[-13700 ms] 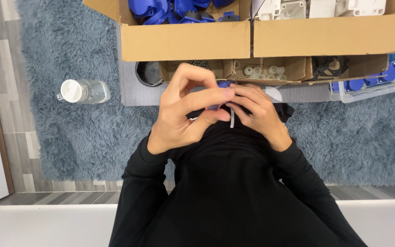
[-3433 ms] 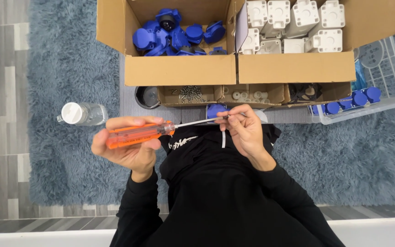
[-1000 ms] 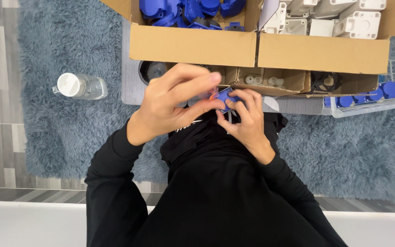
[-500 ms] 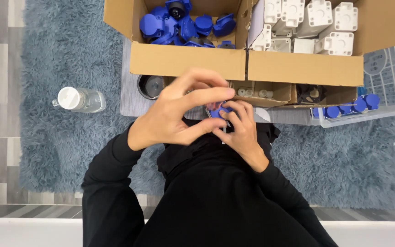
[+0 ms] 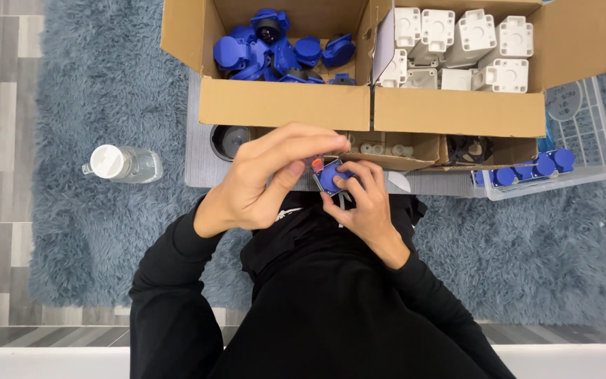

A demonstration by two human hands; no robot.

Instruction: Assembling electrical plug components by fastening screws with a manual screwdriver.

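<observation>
Shaggy blue-grey rug (image 5: 71,231) covers the floor, with a clear water bottle (image 5: 122,163) lying off to the side. Up top sits a cardboard box (image 5: 285,105) full of blue caps (image 5: 275,49), and next to it another one with white plastic housings (image 5: 457,42). Left hand (image 5: 264,179) curls over a tool with an orange handle (image 5: 315,164), mostly hidden, probably a screwdriver. Right hand (image 5: 362,203) pinches a small blue socket part (image 5: 332,175) just above the lap, touching that tool.
</observation>
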